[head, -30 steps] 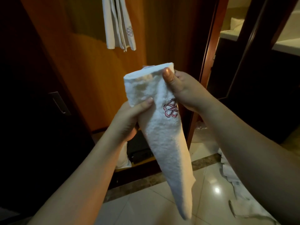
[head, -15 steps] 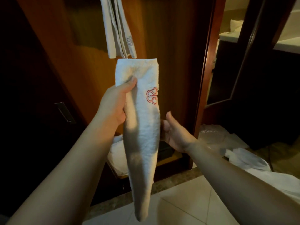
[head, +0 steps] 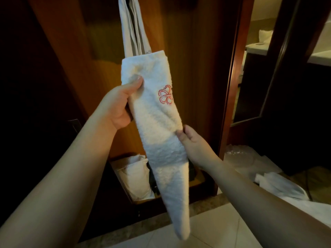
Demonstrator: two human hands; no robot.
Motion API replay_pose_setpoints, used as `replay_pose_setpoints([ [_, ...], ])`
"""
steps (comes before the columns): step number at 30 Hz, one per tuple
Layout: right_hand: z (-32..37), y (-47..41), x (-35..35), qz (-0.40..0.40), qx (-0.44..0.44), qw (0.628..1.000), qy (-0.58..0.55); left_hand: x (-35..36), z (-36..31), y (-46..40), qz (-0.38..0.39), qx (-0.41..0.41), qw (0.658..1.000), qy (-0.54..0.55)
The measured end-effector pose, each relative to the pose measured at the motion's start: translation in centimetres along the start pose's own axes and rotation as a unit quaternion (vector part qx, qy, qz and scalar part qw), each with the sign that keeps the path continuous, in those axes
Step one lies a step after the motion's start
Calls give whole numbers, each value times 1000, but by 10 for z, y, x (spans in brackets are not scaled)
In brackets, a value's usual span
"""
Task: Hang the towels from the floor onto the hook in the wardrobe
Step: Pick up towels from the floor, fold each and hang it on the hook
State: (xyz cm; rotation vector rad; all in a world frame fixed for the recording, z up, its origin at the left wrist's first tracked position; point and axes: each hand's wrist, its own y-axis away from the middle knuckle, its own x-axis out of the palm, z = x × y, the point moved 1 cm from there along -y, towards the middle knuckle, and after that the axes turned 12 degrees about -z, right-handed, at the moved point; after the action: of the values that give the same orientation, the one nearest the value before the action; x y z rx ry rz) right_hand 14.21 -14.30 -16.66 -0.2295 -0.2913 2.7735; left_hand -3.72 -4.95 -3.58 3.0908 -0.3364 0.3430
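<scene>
At centre frame my left hand [head: 118, 106] grips the folded towel [head: 157, 126]; my right hand [head: 192, 140] pinches its edge. I should keep the fold flat while raising it hookward.

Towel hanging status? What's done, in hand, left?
Done: one white cloth already hangs at the top of the wardrobe; the hook itself is out of view. In hand: the left hand grips a folded towel near its top, and the right hand pinches its edge lower down. Left: hang this one; more white cloth lies on the floor at right.
</scene>
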Motion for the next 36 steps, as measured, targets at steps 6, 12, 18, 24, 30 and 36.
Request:
replay_pose_setpoints([
  [6,17,-12,-18,-12,-31,998,-56,15,-15,-13,-23,-12,998,54],
  [12,19,-29,-47,214,161,959,-95,45,-17,-23,-58,-73,994,60],
  [18,4,-21,-54,196,177,961,-84,64,-17,-36,-82,-103,991,39],
  [24,-15,-8,-54,175,255,916,-255,71,-14,-47,-84,-123,988,37],
  [30,-23,2,-51,245,283,909,-183,63,-14,-63,-101,-92,990,24],
  [36,-15,5,-53,291,298,897,-147,48,-6,-86,-124,-103,987,6],
])
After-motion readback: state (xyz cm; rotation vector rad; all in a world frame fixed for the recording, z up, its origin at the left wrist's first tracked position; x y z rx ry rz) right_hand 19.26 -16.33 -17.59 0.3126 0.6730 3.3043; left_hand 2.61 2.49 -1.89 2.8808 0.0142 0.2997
